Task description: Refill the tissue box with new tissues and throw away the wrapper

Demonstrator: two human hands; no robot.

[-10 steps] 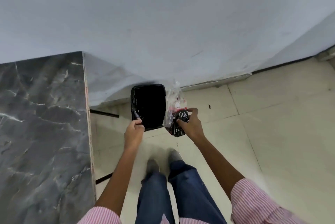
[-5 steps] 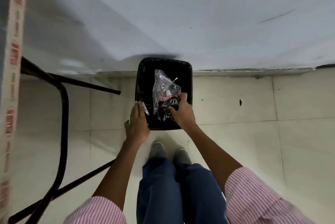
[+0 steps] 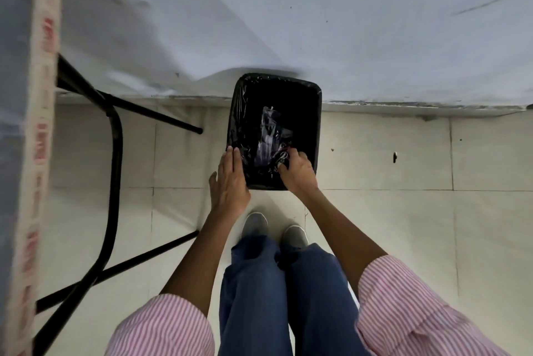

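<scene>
A black bin [image 3: 313, 113] lined with a black bag stands on the floor against the wall. The clear plastic wrapper [image 3: 268, 139], with dark print at its lower end, lies down inside the bin. My right hand [image 3: 298, 172] reaches over the bin's near rim, and its fingertips pinch the wrapper's lower end. My left hand [image 3: 230, 179] lies flat against the bin's near left corner with straight fingers, gripping nothing. The tissue box is not in view.
Black metal table legs [image 3: 114, 171] stand at the left under a blurred table edge [image 3: 37, 139]. The white wall [image 3: 317, 23] rises right behind the bin. My shoes [image 3: 255, 224] stand on pale floor tiles just in front of the bin.
The wrapper went from beside the bin to above it and now sits low inside it. My right hand followed it down. My left hand flattened against the rim. The view tilted downward.
</scene>
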